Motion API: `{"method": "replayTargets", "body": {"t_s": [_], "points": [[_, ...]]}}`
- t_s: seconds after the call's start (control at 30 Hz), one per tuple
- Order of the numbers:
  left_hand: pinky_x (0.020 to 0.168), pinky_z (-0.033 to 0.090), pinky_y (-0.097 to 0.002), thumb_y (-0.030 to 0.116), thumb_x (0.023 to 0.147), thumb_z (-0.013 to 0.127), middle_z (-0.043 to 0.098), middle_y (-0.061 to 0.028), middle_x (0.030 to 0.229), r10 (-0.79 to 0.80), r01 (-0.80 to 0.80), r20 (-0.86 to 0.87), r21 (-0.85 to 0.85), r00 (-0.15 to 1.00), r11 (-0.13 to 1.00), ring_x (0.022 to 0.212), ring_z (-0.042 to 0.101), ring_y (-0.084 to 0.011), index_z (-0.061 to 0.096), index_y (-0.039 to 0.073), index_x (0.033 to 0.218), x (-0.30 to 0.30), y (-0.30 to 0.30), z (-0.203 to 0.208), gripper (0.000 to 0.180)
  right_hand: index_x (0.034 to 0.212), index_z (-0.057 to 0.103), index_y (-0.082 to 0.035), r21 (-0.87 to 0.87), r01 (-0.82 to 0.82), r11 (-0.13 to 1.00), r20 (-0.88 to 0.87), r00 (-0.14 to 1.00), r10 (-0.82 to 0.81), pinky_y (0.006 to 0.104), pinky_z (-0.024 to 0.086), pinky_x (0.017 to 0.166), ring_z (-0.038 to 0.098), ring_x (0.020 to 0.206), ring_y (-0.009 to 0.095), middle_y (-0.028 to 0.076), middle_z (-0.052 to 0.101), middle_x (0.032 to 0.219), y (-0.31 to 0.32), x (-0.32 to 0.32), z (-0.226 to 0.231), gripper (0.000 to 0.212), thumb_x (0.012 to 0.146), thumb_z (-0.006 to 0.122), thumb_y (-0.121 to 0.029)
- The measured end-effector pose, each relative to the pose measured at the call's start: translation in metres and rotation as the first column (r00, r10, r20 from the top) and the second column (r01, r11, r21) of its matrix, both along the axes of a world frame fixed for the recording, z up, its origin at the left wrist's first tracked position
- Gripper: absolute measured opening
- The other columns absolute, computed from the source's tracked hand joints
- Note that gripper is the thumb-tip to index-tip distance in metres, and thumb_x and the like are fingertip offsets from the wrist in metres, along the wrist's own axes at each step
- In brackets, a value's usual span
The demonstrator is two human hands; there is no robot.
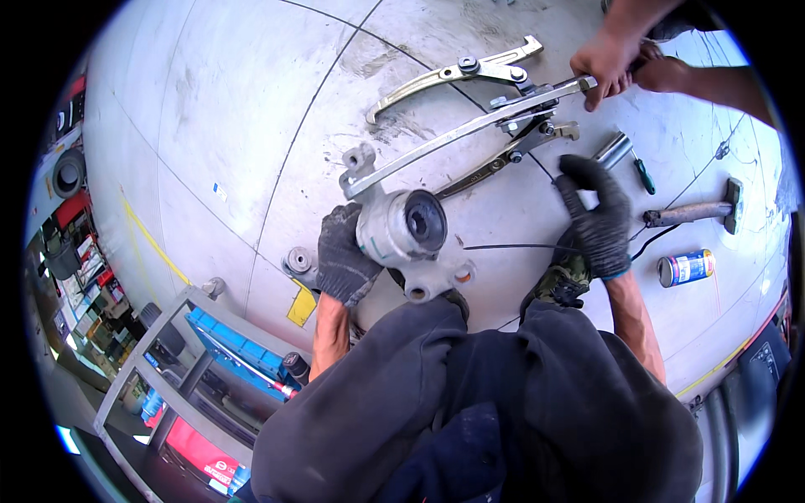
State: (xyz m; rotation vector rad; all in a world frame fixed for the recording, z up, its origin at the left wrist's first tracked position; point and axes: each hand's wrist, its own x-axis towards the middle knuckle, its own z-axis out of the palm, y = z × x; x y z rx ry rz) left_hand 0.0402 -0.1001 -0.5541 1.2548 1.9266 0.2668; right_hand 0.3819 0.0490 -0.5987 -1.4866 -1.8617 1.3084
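My left hand point(345, 258), in a dark work glove, is wrapped around the side of a grey cast-metal bracket point(381, 226). A round black bushing point(426, 220) sits in its bore, and lugs with holes stick out above and below. One long arm of a steel jaw puller point(470, 130) reaches down to the bracket's upper lug. At the puller's far end, another person's bare hands point(605, 71) are closed around it. My right hand point(599, 218), gloved too, is held above the floor right of the bracket, thumb and fingers apart, with nothing in it.
To the right lie a metal sleeve point(614, 149), a green-handled screwdriver point(644, 176), a hammer point(692, 213) and a blue spray can point(686, 268). A round metal part point(298, 261) is on the floor at left, near a grey cart point(180, 306) bearing a blue tray point(239, 348).
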Motion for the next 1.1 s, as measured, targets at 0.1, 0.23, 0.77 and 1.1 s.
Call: {"method": "replayTargets", "body": {"t_s": [0.1,0.23,0.77,1.1], "points": [[0.089,0.050,-0.0478,0.021,0.062,0.084,0.069,-0.0182,0.105,0.007,-0.006,0.039,-0.018,0.999,1.000,0.099,0.065,-0.0385,0.069,0.008,0.110,-0.001,-0.009,0.015,0.052,0.130,0.063,-0.003,-0.311,-0.422,0.852,-0.209,0.904,0.372,0.0342,0.055,0.094,0.070,0.100,0.019,0.012,0.071,0.116,0.000,-0.048,0.032,0.046,0.090,0.077,-0.018],[0.090,0.050,-0.0472,0.021,0.062,0.084,0.069,-0.0182,0.106,-0.016,0.016,0.052,-0.011,0.999,1.000,0.100,0.065,-0.0382,0.068,0.008,0.112,0.011,-0.010,0.027,0.054,0.152,0.037,-0.004,-0.328,-0.709,0.625,-0.690,0.632,0.354,0.0367,0.047,0.108,0.060,0.123,0.025,0.018,0.061,0.135,-0.017,-0.102,0.033,0.088,0.085,0.081,-0.040],[0.094,0.050,-0.0447,0.020,0.061,0.086,0.069,-0.0183,0.109,-0.118,0.097,0.111,0.185,0.987,0.978,0.103,0.065,-0.0372,0.065,0.007,0.119,0.047,0.028,0.019,0.063,0.144,0.050,-0.006,-0.924,-0.363,0.118,-0.374,0.801,-0.467,0.0381,0.050,0.103,0.062,0.118,0.023,0.011,0.063,0.131,-0.052,-0.054,0.017,0.064,0.087,0.071,-0.026],[0.098,0.047,-0.0496,0.026,0.058,0.086,0.064,-0.0182,0.118,-0.023,0.079,-0.247,0.218,0.969,0.973,0.110,0.061,-0.0377,0.059,0.011,0.131,0.033,-0.025,-0.032,0.079,0.142,0.051,-0.005,-0.938,-0.147,0.314,-0.246,0.921,-0.303,0.0360,0.050,0.099,0.062,0.112,0.021,0.011,0.063,0.127,-0.050,-0.050,0.010,0.054,0.090,0.063,-0.011]]}}
